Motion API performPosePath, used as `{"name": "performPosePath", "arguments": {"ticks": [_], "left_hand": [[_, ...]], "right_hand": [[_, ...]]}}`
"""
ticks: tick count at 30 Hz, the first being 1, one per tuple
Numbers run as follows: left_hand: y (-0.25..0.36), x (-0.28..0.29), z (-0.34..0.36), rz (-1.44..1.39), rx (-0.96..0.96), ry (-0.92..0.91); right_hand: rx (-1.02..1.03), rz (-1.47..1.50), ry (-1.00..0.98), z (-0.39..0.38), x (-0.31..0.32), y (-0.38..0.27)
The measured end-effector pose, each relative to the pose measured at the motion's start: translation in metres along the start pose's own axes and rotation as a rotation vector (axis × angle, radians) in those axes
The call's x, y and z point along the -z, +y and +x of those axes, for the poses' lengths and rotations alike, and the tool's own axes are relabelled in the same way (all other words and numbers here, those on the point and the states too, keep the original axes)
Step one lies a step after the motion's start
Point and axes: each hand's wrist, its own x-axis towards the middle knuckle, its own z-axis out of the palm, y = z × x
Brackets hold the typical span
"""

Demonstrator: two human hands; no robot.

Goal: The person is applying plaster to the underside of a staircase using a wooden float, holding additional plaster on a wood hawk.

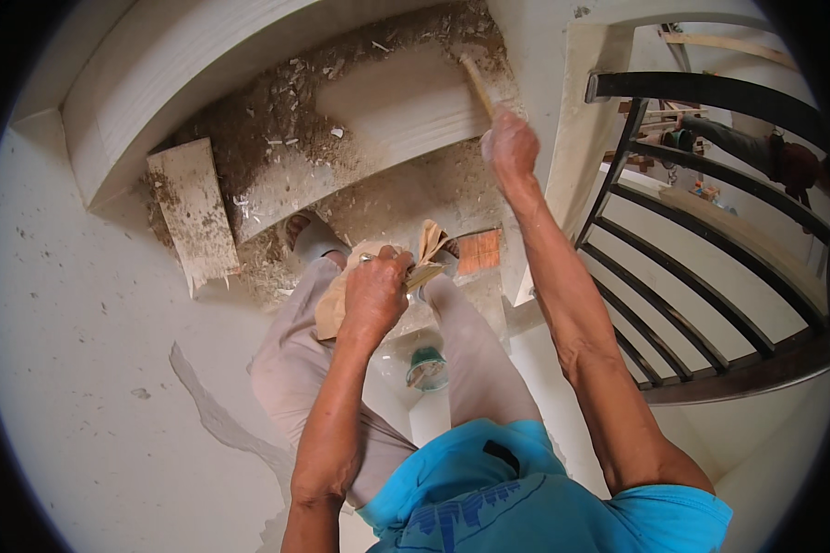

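Note:
My left hand [375, 290] is closed on a crumpled piece of brown paper [332, 304] in front of my legs. One folded end of the paper sticks up to the right of my fingers. Farther forward and to the right, my right hand [512, 143] grips a narrow tan stick-like tool [476, 85]. The tool's far end points at the dusty step [387, 106]; I cannot tell whether it touches. Dust, dirt and pale chips lie over the step's left and far parts.
A stained board [194, 212] leans at the left. An orange-brown slatted piece [479, 252] lies by my foot. A green bucket [427, 369] stands lower down between my legs. Dark railing bars [701, 263] fill the right side, with another person [793, 166] beyond them.

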Motion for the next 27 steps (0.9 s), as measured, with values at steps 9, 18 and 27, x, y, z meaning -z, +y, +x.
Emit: {"name": "performPosePath", "arguments": {"ticks": [9, 18, 27], "left_hand": [[-0.002, 0.003, 0.005, -0.020, -0.012, 0.024], [-0.001, 0.007, 0.008, -0.046, -0.005, 0.026], [-0.005, 0.015, 0.007, -0.063, 0.023, 0.018]], "right_hand": [[-0.180, 0.087, 0.071, -0.015, 0.003, -0.001], [-0.171, -0.061, 0.046, 0.058, 0.009, 0.018], [-0.173, -0.006, 0.076, 0.087, -0.003, -0.012]]}}
